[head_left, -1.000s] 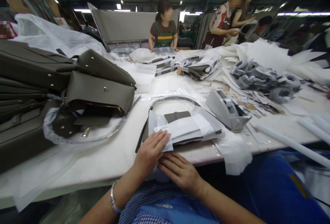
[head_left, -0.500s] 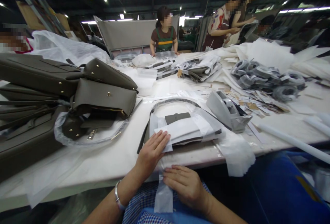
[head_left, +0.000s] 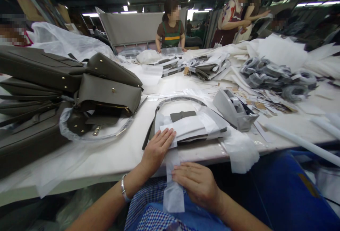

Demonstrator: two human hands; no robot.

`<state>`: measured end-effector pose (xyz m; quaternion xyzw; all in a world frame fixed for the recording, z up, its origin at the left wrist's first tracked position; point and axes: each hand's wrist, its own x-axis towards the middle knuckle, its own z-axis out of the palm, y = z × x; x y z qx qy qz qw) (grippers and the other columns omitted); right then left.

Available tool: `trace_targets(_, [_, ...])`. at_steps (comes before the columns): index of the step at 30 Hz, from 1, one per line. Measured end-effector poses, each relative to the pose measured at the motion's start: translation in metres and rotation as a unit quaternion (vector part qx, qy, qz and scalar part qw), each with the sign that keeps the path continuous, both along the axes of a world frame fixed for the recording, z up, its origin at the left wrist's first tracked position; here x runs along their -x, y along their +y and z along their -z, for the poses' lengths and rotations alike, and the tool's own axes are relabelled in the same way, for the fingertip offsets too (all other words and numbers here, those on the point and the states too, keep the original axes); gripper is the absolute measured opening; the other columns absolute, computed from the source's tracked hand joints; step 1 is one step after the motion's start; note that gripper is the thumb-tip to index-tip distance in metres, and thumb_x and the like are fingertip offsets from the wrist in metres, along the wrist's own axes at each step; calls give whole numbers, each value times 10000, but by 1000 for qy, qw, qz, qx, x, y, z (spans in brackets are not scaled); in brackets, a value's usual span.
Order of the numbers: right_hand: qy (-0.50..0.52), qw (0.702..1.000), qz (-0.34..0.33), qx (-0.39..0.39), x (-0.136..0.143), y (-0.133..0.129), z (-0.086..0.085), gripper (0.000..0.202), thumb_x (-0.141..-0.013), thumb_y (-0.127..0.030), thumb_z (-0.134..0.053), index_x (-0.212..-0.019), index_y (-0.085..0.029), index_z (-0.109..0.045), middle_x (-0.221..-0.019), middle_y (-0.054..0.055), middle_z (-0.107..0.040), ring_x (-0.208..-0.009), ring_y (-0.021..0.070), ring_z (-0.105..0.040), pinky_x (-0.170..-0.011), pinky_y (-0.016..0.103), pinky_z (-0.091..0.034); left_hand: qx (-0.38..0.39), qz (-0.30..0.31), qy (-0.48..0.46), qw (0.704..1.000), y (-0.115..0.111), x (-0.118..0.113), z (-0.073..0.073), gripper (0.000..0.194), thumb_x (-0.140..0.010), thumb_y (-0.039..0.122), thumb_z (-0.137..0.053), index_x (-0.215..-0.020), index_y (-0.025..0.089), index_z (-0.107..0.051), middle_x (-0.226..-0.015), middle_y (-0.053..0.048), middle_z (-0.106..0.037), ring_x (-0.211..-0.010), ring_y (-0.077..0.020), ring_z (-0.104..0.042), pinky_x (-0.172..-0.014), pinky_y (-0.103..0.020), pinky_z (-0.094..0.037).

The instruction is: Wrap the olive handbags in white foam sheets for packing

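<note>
A grey-brown handbag [head_left: 183, 116] lies on the table before me, partly covered in white wrapping sheets, its wrapped handle looping away from me. My left hand [head_left: 160, 147] rests flat on the bag's near left side, fingers stretched over the white paper. From under that hand a thin white strip [head_left: 174, 197] hangs over the table edge toward my lap. The fingers of my right hand [head_left: 198, 183] are pressed together on this strip, just below the edge; the thumb is hidden.
Unwrapped handbags [head_left: 111, 91] are piled at left. A grey tape dispenser [head_left: 233, 110] stands right of the bag, with wrapped rolled pieces [head_left: 276, 78] farther back. White tubes [head_left: 300, 142] lie at the right edge, above a blue bin [head_left: 281, 188]. Co-workers stand beyond the table.
My right hand has shifted slightly to the right and up along with the strip, and more of the strip shows between my hands. My left hand stays on the bag. The view has tilted slightly.
</note>
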<state>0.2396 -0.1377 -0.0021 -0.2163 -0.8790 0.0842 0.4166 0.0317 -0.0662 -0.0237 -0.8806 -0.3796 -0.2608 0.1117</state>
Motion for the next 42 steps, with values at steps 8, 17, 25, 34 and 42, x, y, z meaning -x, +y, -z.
trace_targets(8, [33, 995, 89, 12, 10, 68, -47, 310, -919, -97, -474, -1066, -225, -715, -1002, 27, -781, -944, 171, -723, -956, 344, -533, -7, 3, 2, 1000, -3, 1, 0, 441, -978, 87, -378, -1409, 123, -465, -1444, -127, -534, -1408, -242, -409, -1138, -470, -410])
trace_targets(17, [-83, 963, 218, 137, 25, 125, -38, 294, -867, -91, -538, -974, -252, -759, -1015, 13, -770, -970, 200, -684, -916, 336, -506, -33, -44, -78, 995, -12, -5, 9, 245, -962, 93, -446, -1134, 77, -620, -1171, -174, -639, -1116, -281, -608, -975, -432, -557])
trace_targets(25, [-163, 923, 227, 263, 35, 153, -41, 120, -847, -248, -703, -729, -232, -719, -924, -1, -707, -844, 169, -637, -775, 308, -469, 66, -11, -221, 973, -17, 2, -9, 415, -896, 134, -511, -1306, 70, -521, -1238, -143, -642, -1189, -235, -571, -1072, -343, -476])
trace_targets(34, [-210, 900, 214, 316, 43, 170, -48, 176, -804, -303, -764, -706, -213, -650, -845, -36, -635, -725, 118, -570, -654, 255, -367, 94, -81, -210, 970, -9, -8, -16, 374, -986, 252, -513, -1354, 197, -548, -1136, -77, -679, -980, -214, -650, -849, -326, -563])
trace_targets(42, [-251, 896, 257, 262, 48, 183, -42, 233, -850, -330, -721, -959, -221, -547, -984, 0, -631, -791, 163, -590, -630, 271, -316, 60, -98, -133, 984, -8, -13, -23, 279, -987, 205, -464, -1183, 150, -654, -1405, -159, -552, -1258, -274, -558, -998, -390, -541])
